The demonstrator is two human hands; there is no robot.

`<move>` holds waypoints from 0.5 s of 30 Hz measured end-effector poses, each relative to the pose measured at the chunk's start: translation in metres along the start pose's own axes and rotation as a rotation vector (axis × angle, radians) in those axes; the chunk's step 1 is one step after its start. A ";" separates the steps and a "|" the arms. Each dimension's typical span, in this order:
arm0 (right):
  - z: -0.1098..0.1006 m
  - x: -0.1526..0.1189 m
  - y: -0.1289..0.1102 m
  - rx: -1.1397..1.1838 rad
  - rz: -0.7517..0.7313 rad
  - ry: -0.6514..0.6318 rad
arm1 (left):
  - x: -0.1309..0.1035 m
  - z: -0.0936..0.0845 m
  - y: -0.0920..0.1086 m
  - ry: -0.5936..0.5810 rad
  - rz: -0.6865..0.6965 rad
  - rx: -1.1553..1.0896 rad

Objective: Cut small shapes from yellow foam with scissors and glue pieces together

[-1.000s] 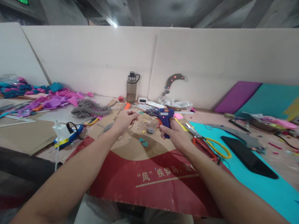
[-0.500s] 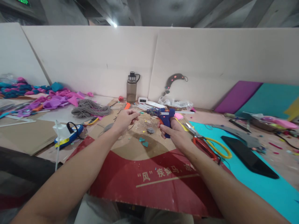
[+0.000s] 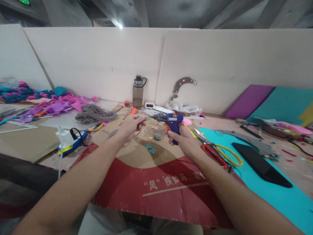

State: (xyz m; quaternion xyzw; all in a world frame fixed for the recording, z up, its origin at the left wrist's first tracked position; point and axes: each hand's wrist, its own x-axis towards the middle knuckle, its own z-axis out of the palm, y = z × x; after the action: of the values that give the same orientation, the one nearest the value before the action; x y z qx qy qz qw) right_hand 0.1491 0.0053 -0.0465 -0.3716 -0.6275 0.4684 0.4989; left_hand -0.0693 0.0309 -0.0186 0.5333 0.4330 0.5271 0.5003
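Note:
My right hand (image 3: 181, 134) is wrapped around the grip of a blue glue gun (image 3: 174, 124), whose nozzle points left. My left hand (image 3: 133, 125) is closed in a pinch just left of the nozzle, apart from it. What the pinch holds is too small to make out; a bit of teal shows by the fingertips and a thin cord-like loop below the hand. Beneath the two hands, a small grey coiled piece (image 3: 157, 137) and teal cut pieces (image 3: 152, 151) lie on the cardboard (image 3: 137, 156).
Yellow-handled scissors (image 3: 220, 150) and a black tray-like piece (image 3: 260, 164) lie on a turquoise sheet (image 3: 281, 202) at right. A bottle (image 3: 138, 94) stands at the back. Grey cord (image 3: 94, 114) and a blue power strip (image 3: 73, 143) are at left.

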 end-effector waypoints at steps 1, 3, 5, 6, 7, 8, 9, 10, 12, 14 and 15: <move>0.000 0.000 0.000 -0.003 0.000 0.001 | 0.000 0.000 0.000 -0.001 -0.007 -0.018; 0.000 0.000 0.000 -0.004 -0.003 0.004 | 0.000 0.000 0.001 -0.002 -0.015 -0.044; 0.000 0.000 -0.001 -0.005 -0.007 0.004 | 0.000 0.001 0.002 0.007 -0.014 -0.054; 0.000 0.000 -0.001 -0.007 -0.008 0.001 | 0.000 0.001 0.002 0.014 -0.010 -0.055; 0.000 0.000 -0.002 -0.007 -0.008 -0.002 | 0.000 0.001 0.002 0.020 -0.007 -0.056; 0.000 -0.001 -0.002 -0.008 -0.008 -0.004 | 0.000 0.001 0.003 0.025 -0.005 -0.055; 0.000 -0.001 -0.002 -0.009 -0.009 -0.005 | 0.000 0.001 0.003 0.027 -0.005 -0.054; 0.000 -0.001 -0.001 -0.012 -0.010 -0.004 | 0.000 0.001 0.003 0.027 -0.005 -0.049; 0.000 -0.001 -0.001 -0.018 -0.016 -0.006 | 0.000 0.001 0.002 0.015 -0.005 -0.034; 0.000 0.000 -0.001 -0.012 -0.017 -0.011 | 0.000 0.001 0.002 -0.001 0.001 -0.017; 0.000 -0.001 -0.001 -0.005 -0.017 -0.013 | 0.000 0.001 0.001 -0.005 0.004 -0.005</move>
State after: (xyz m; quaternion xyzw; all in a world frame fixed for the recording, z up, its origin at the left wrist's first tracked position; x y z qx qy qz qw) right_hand 0.1489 0.0044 -0.0455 -0.3644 -0.6348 0.4650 0.4980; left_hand -0.0688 0.0311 -0.0172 0.5343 0.4291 0.5279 0.5017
